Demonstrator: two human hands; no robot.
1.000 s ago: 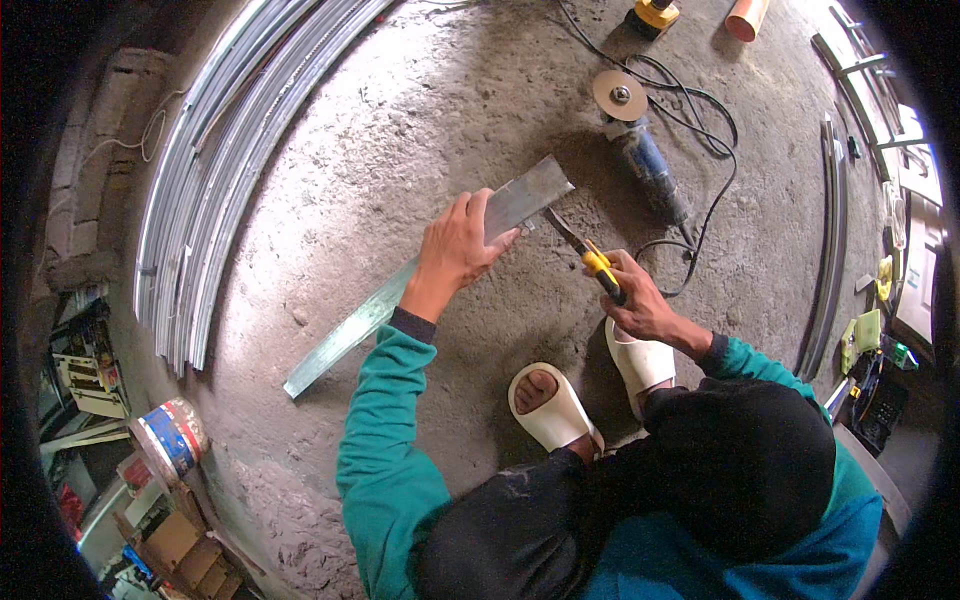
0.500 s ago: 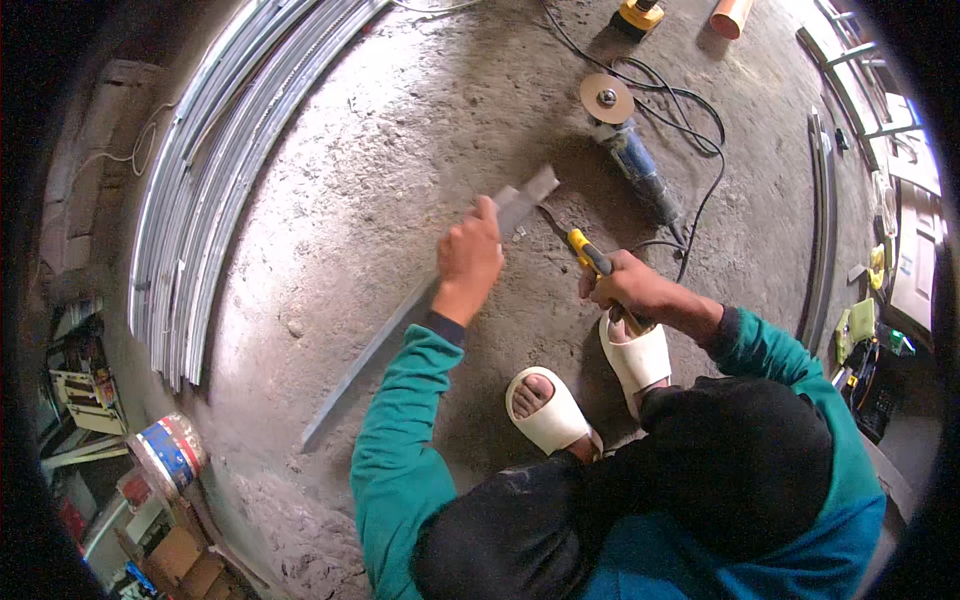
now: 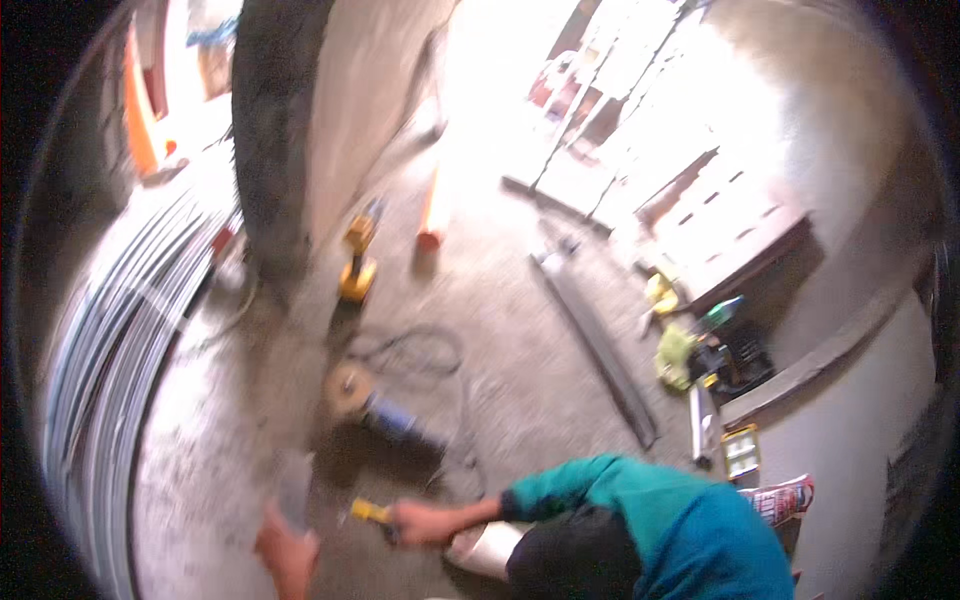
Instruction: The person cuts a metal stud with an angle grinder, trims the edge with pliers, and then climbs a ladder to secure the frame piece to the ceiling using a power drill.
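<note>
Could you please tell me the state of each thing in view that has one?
Metal piece: held in left hand, blurred
Yellow tool: gripped in right hand
Angle grinder: lying on floor, disc fitted; spinning or not, cannot tell
Cordless drill: on floor, unheld
Metal strips: lying side by side
Orange pipe: lying on floor
White slipper: worn

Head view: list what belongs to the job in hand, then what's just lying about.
Job in hand:
grey metal strip, blurred, in the left hand
yellow-and-black hand tool, in the right hand
angle grinder, perhaps: unheld, but on the floor near the hands

Just lying about, it seems:
yellow cordless drill
orange pipe
bundle of long metal profiles
dark metal length
</note>
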